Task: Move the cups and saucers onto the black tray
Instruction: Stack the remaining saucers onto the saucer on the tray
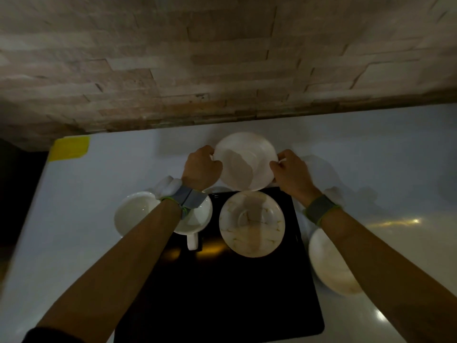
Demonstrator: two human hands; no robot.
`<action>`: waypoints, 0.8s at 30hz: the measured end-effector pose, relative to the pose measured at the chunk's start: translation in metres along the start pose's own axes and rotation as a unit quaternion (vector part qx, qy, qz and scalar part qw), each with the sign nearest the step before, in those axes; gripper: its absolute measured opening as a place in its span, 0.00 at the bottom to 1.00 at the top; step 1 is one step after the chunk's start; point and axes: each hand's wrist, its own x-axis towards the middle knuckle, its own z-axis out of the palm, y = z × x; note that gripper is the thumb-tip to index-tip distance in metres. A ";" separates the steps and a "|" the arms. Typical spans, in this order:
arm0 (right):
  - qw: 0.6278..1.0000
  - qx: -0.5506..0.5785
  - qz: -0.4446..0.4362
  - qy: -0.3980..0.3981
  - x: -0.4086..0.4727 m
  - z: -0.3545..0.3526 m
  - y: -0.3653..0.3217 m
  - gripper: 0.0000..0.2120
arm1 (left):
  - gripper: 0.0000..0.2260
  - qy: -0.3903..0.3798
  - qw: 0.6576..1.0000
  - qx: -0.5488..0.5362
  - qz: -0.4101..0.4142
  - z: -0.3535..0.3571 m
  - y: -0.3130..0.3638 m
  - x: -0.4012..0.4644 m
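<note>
Three saucers (245, 161) (251, 224) (331, 266), two cups (134, 214) (195, 219), one black tray (222, 293), two hands (201, 167) (293, 173)

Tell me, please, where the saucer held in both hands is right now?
In the head view, the held saucer sits centre frame, between the left hand and right hand, at the black tray's far edge, just beyond the marbled saucer.

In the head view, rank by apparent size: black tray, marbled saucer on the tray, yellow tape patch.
1. black tray
2. marbled saucer
3. yellow tape patch

The tape lies farther away, so perspective shrinks it somewhat.
</note>
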 end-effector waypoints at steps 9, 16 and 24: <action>1.000 -0.008 -0.012 -0.002 -0.043 -0.017 0.008 0.10 | 0.15 0.005 0.998 0.029 0.061 0.002 0.003 -0.052; 1.000 -0.013 -0.025 -0.003 -0.075 -0.018 0.021 0.11 | 0.16 0.009 0.997 0.046 0.065 0.017 -0.007 -0.081; 0.999 -0.021 -0.032 -0.004 -0.098 -0.008 0.041 0.12 | 0.14 0.023 0.995 0.037 0.086 0.032 -0.023 -0.107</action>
